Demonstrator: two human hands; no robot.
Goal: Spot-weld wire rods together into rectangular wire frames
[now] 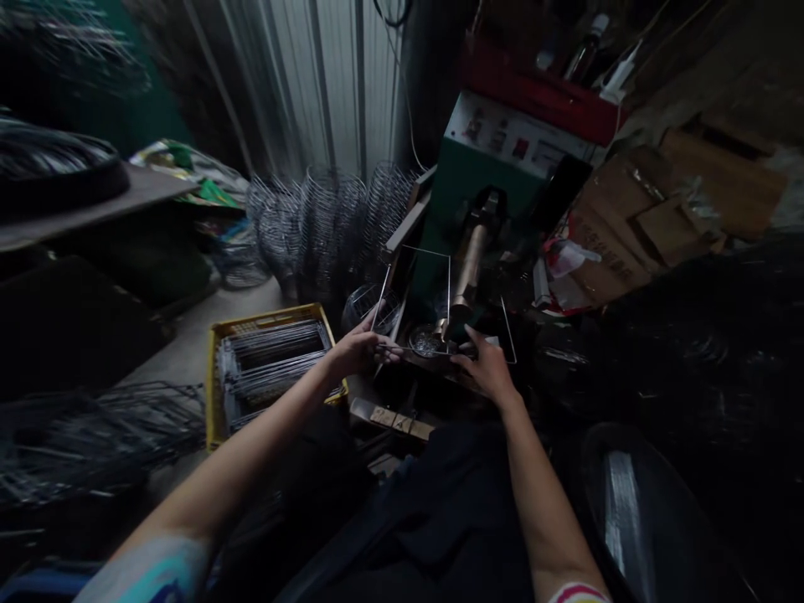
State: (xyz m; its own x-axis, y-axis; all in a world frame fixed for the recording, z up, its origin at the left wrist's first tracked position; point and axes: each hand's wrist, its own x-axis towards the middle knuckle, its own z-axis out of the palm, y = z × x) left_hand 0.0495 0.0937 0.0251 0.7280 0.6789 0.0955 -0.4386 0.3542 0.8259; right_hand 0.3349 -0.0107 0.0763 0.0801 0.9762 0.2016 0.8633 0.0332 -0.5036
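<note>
Hands (364,347) (488,365) (half-curled, a little apart) reach forward, gripping a thin wire frame (450,293).

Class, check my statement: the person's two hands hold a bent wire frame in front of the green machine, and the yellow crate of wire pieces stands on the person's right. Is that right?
Not quite: the head view shows the yellow crate of wire pieces on the person's left. The left hand and right hand do hold a bent wire frame in front of the green machine.
</note>
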